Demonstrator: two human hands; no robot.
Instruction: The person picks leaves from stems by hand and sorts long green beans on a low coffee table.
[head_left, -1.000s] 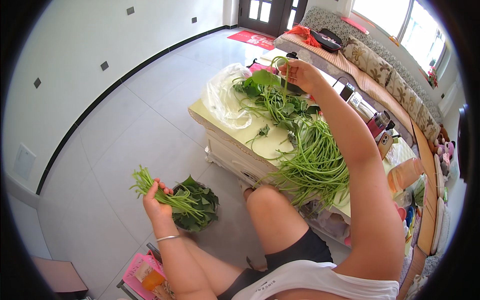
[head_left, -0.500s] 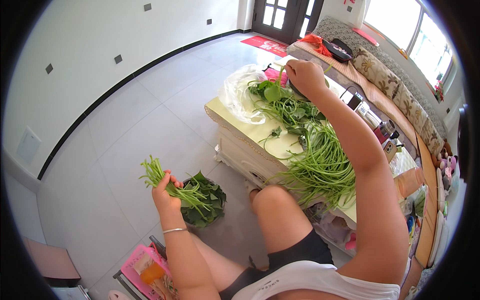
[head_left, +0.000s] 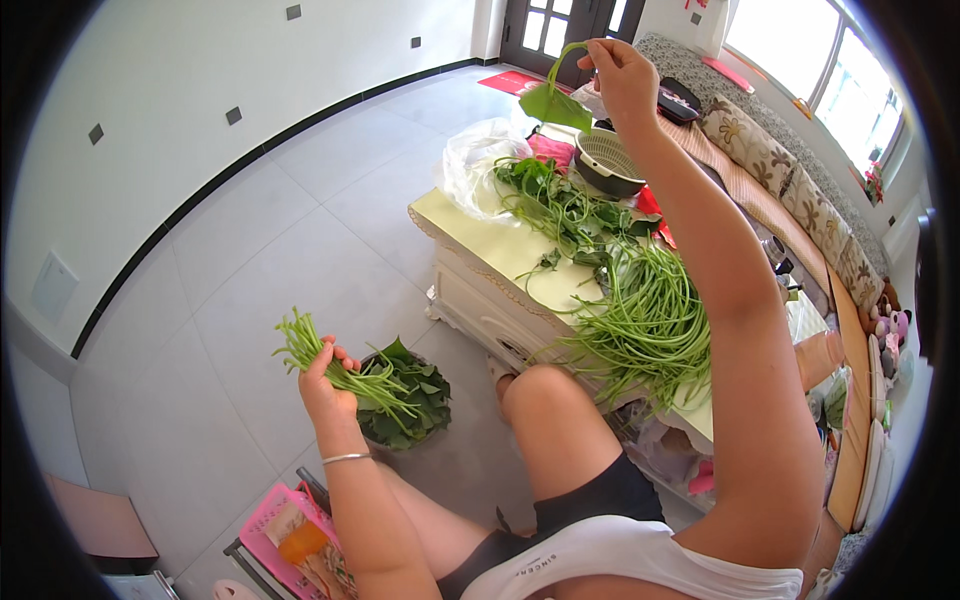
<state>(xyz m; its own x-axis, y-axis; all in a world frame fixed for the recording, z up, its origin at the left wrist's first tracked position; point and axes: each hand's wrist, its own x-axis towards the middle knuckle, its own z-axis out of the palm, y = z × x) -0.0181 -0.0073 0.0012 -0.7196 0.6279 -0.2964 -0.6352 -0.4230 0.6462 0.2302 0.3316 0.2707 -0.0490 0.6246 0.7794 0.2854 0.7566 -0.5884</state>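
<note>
One leafy stem between right fingers, leaf hanging below

Lettering stands in two places. Near six o'clock, a touch toward five, the person's white top bears a short row of small dark capital letters. They follow the edge of the cloth in a single line, slanting up toward two o'clock, and are clear enough to pass for one word. Near twelve o'clock, a red doormat on the floor carries pale printing, too small and blurred to read. A green leaf with its stem hangs in front of part of the doormat.
</note>
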